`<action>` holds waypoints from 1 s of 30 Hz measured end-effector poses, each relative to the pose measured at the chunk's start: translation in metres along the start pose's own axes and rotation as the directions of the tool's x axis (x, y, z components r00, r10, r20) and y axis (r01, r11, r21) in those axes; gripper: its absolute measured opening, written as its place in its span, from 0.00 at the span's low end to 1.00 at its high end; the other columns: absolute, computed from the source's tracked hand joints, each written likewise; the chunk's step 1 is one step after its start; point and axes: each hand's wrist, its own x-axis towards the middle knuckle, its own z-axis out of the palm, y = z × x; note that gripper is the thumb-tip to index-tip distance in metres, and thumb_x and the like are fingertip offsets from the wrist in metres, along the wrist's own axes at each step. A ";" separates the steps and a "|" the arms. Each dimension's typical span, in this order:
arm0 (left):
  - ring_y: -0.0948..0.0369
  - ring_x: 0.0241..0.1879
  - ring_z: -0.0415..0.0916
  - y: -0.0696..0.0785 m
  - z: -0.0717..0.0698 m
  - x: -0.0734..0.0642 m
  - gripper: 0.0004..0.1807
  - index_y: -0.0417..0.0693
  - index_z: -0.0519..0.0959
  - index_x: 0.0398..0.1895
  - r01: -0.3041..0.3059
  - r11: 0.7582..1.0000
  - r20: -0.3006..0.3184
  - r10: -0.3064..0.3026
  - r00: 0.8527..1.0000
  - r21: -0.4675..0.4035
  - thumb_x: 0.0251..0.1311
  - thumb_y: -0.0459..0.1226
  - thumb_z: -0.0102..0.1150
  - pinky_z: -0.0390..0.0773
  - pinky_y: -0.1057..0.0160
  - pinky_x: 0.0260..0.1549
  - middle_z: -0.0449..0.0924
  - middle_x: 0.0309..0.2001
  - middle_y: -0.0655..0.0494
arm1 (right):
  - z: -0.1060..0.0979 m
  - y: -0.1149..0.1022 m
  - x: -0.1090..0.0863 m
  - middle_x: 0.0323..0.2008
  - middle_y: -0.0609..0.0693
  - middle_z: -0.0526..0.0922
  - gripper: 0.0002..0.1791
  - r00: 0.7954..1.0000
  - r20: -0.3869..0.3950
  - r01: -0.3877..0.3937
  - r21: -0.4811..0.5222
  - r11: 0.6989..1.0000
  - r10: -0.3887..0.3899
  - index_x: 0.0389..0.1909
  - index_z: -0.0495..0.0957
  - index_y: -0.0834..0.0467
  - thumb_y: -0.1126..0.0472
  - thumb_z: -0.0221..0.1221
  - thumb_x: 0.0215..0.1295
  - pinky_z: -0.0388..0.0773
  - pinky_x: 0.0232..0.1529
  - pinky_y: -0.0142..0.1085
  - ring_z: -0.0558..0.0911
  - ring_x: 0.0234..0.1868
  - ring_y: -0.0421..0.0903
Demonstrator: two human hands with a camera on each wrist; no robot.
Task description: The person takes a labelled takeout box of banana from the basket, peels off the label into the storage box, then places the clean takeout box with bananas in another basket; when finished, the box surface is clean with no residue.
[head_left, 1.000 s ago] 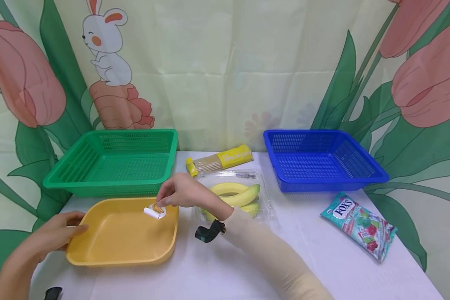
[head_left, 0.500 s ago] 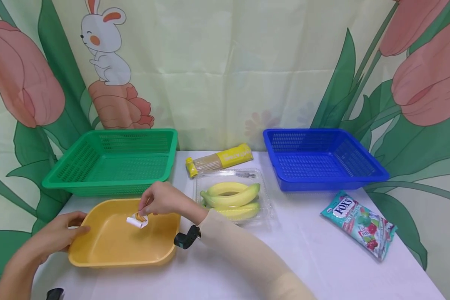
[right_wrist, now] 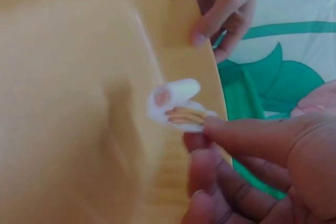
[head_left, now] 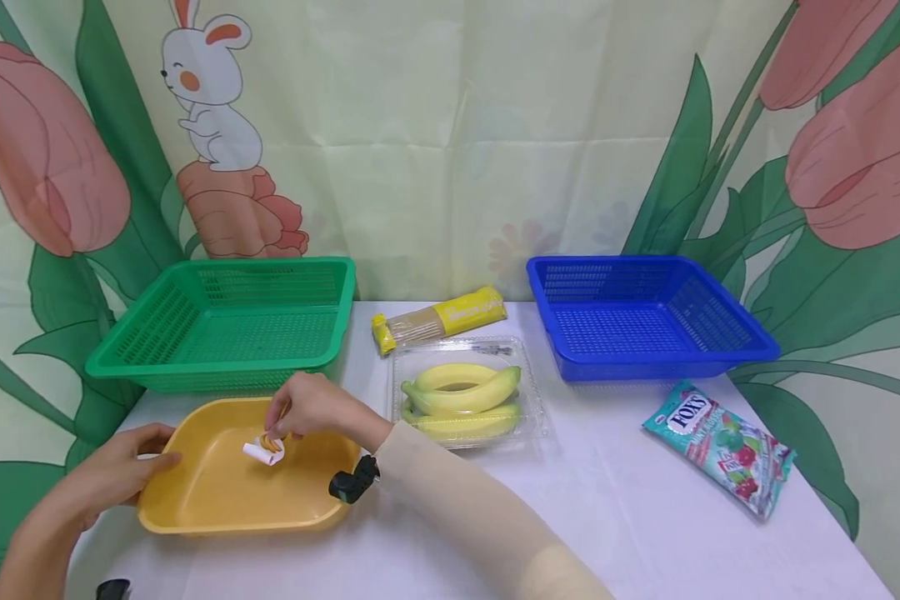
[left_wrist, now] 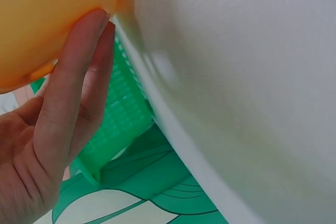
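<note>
Shifted nearer the left hand (head_left: 123, 462), the right hand (head_left: 307, 408) pinches a white-and-yellow item (head_left: 262, 452), possibly paper, above the tray (head_left: 195, 487) the left grips, likely for steadiness.

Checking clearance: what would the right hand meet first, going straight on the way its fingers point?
The yellow tub, likely its floor or wall; depth is unclear. The white item pinched in the right hand would probably touch first.

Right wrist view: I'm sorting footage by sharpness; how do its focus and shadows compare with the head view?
Right wrist: soft, the white roll blurred, a dark shadow on the tray; head: sharper, FOX'S readable on the bag, faint shadows on the tablecloth.
</note>
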 end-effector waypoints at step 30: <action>0.57 0.43 0.79 0.003 0.004 0.007 0.27 0.20 0.62 0.69 -0.027 0.999 -0.028 0.028 0.999 0.038 0.81 0.38 0.49 0.90 0.53 0.40 0.69 0.61 0.20 | 0.010 0.012 0.007 0.19 0.41 0.79 0.10 0.989 0.097 -0.084 -0.262 0.961 0.112 0.38 0.89 0.46 0.65 0.62 0.70 0.69 0.18 0.25 0.72 0.16 0.35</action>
